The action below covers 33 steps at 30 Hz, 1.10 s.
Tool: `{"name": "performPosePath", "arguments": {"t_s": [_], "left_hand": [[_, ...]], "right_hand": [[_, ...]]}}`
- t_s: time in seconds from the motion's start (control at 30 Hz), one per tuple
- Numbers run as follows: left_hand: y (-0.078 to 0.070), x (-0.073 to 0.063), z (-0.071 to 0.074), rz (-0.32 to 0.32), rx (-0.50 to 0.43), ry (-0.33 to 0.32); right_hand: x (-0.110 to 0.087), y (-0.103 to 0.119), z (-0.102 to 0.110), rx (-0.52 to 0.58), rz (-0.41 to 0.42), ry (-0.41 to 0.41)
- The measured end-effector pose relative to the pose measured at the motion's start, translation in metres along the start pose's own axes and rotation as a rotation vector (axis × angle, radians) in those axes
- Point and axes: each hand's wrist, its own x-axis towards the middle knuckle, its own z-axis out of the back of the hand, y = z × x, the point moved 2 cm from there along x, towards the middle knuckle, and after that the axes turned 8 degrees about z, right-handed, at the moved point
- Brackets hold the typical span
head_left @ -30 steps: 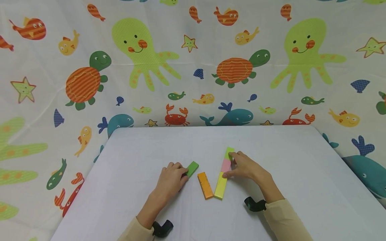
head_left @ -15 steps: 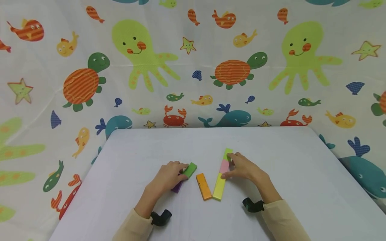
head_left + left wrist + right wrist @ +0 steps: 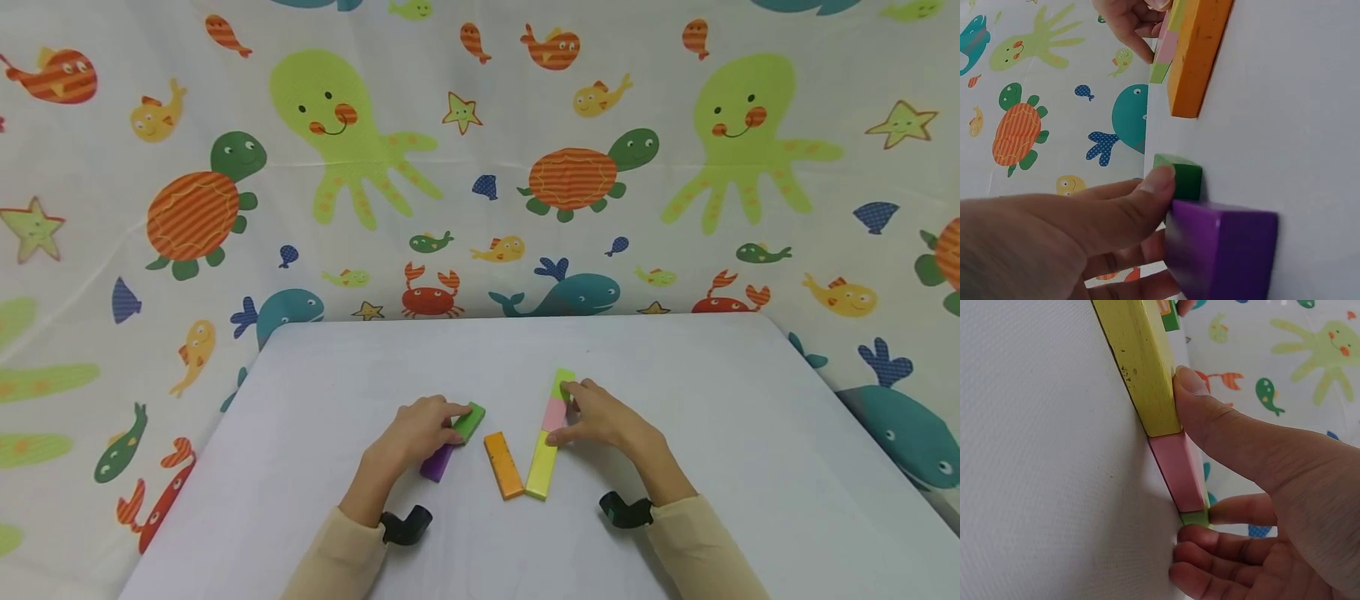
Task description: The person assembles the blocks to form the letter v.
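Observation:
My left hand [image 3: 418, 427] pinches a green wooden block [image 3: 471, 422], index finger at its far end and thumb at the near end. Right behind it lies a purple block [image 3: 437, 465], partly under the hand in the head view. My right hand [image 3: 606, 418] rests along a slanting row of three blocks: yellow [image 3: 541, 473], pink [image 3: 553, 415] and lime green [image 3: 562, 377]. Its thumb touches the yellow block and its index finger the lime one; the other fingers bend beside the row in the right wrist view. An orange block [image 3: 503, 465] meets the yellow block's near end, forming a V.
A white-covered table [image 3: 337, 358] lies under the blocks. Behind it hangs a curtain [image 3: 465, 75] printed with sea animals. Black wrist cameras [image 3: 407, 526] sit at both sleeve cuffs.
The left hand's fingers have shifted back along the green block toward its ends, bringing the purple block into view behind it. The right hand has stayed on its row.

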Motion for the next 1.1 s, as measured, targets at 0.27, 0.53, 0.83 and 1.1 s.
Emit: {"name": "performPosePath", "arguments": {"t_s": [0.27,0.53,0.83,1.1], "left_hand": [[0.0015,0.0031,-0.0003,0.04,-0.027,-0.044],[0.0041,0.0059,-0.0042,0.033,-0.077,-0.068],[0.0049,0.0066,-0.0056,0.026,-0.118,-0.063],[0.0041,0.0066,-0.0088,0.022,-0.126,-0.083]], "right_hand": [[0.0016,0.0004,-0.0011,0.0,-0.002,-0.002],[0.0011,0.0001,0.0002,0.001,-0.014,0.003],[0.0008,0.0006,0.0001,-0.012,-0.017,0.001],[0.0007,0.0013,0.0003,-0.014,-0.013,-0.001]]}}
